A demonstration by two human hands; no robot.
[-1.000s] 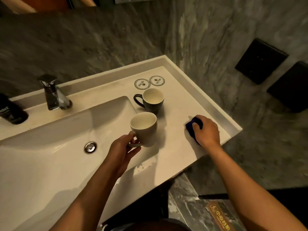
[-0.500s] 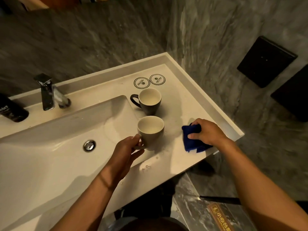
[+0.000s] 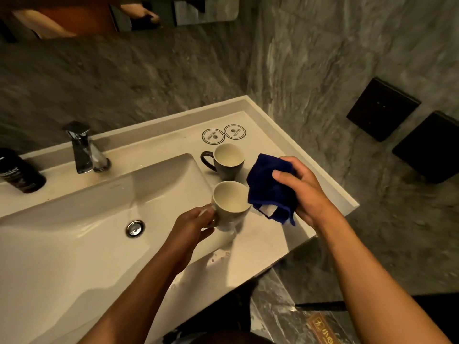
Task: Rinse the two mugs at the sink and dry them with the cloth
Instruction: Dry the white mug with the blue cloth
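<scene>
My left hand (image 3: 192, 223) grips the handle of a pale mug (image 3: 231, 203), which is upright at the right edge of the basin, over the counter. My right hand (image 3: 304, 189) holds a blue cloth (image 3: 269, 191) lifted off the counter, right beside the pale mug's rim; a white tag hangs at the cloth's lower edge. A dark mug (image 3: 227, 161) with a pale inside stands upright on the counter just behind, handle pointing left, touched by neither hand.
The white sink (image 3: 74, 244) has a chrome drain (image 3: 135, 228) and a chrome tap (image 3: 84, 150) at the back. A dark bottle (image 3: 18, 172) lies at the far left. Two round stickers (image 3: 223, 134) mark the counter's back corner. Stone walls close in behind and to the right.
My right hand picked the blue cloth up off the counter and brought it left, up to the pale mug. My left hand kept hold of the mug and shifted it slightly right.
</scene>
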